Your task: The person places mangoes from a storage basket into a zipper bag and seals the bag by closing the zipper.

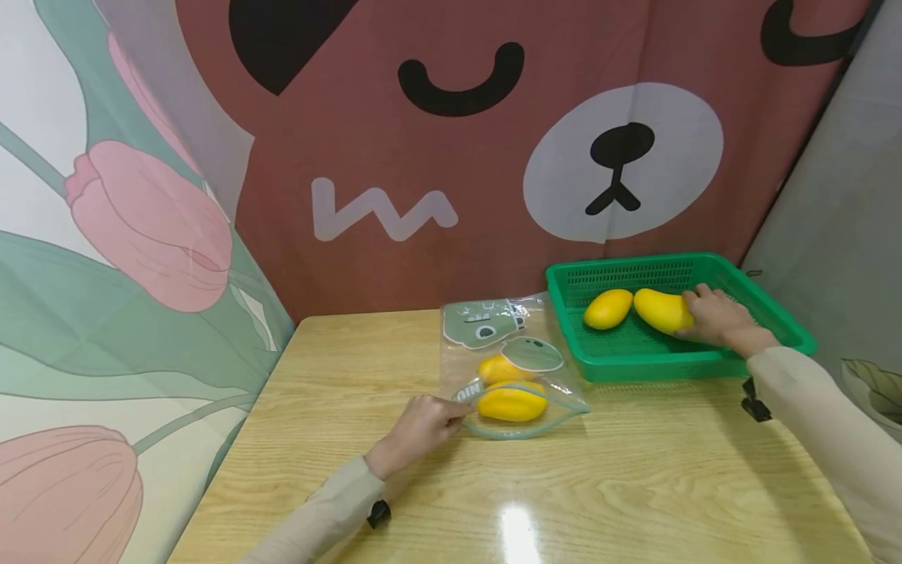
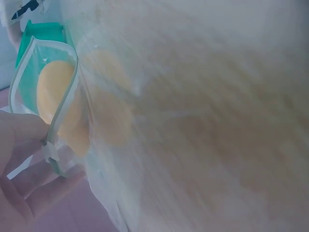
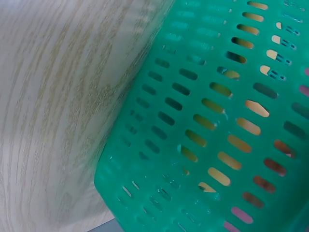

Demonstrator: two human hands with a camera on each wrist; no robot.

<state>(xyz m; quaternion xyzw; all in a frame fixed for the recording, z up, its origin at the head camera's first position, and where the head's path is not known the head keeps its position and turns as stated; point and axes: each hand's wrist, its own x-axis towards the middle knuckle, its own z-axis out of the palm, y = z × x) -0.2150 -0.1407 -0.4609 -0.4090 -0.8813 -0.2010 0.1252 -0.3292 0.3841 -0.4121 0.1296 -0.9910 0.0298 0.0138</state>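
Note:
My left hand (image 1: pixel 425 427) pinches the left corner of a clear zip bag (image 1: pixel 486 429) that lies on the table with its mouth spread toward me. In the left wrist view the thumb and fingers hold the zip edge (image 2: pixel 52 140). Two yellow mangoes are inside the bag, a front mango (image 1: pixel 513 403) and another mango (image 1: pixel 502 368) behind it. Over the green basket (image 1: pixel 634 366), my right hand (image 1: pixel 720 315) grips the right end of a long mango (image 1: pixel 661 309). A smaller mango (image 1: pixel 608 309) lies left of it. The basket wall (image 3: pixel 193 106) hides the right hand in the right wrist view.
The wooden table (image 1: pixel 338 376) backs onto a curtain (image 1: pixel 366 266) printed with a bear's face. The basket stands at the table's back right, close beside the bag. A pale object with a leaf print (image 1: pixel 874 384) is at the right edge.

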